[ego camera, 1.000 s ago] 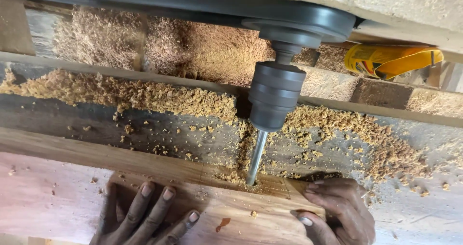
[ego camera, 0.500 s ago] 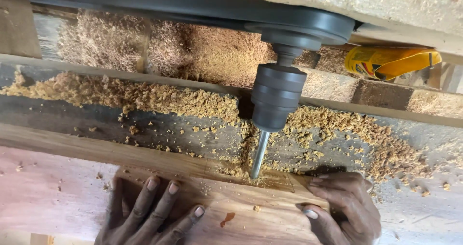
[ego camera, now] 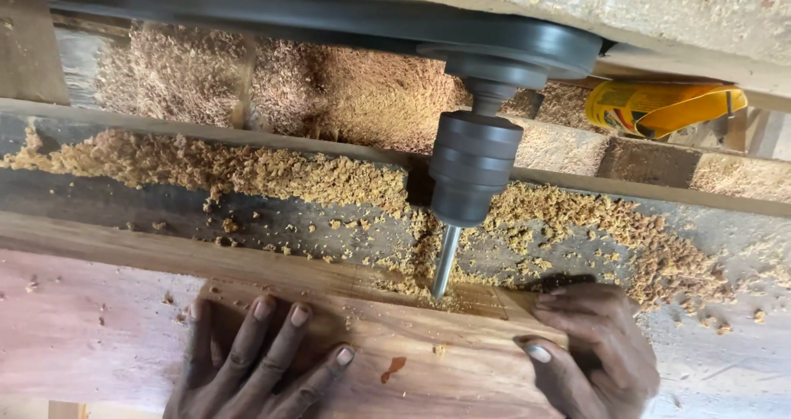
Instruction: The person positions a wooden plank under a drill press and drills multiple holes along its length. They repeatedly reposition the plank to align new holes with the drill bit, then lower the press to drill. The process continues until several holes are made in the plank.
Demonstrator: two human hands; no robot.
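A long wooden plank (ego camera: 412, 357) lies across the bench with a slot cut in its far edge. A steel bit (ego camera: 445, 262) in a dark grey chuck (ego camera: 472, 168) meets that edge at the slot. My left hand (ego camera: 255, 361) presses flat on top of the plank, fingers spread. My right hand (ego camera: 593, 349) grips the plank's right end, thumb on top and fingers wrapped over the far edge. Wood chips cover the machine table (ego camera: 313, 229) around the bit.
A dark belt (ego camera: 272, 11) runs to the pulley (ego camera: 527, 48) above the chuck. A heap of sawdust (ego camera: 329, 89) fills the space behind. A yellow container (ego camera: 659, 106) lies at the upper right. A wooden rail (ego camera: 643, 188) crosses behind the chuck.
The plank and both my hands have slid a little to the right and back from the bit. The bit now sits at the slot's left part with less of it buried.
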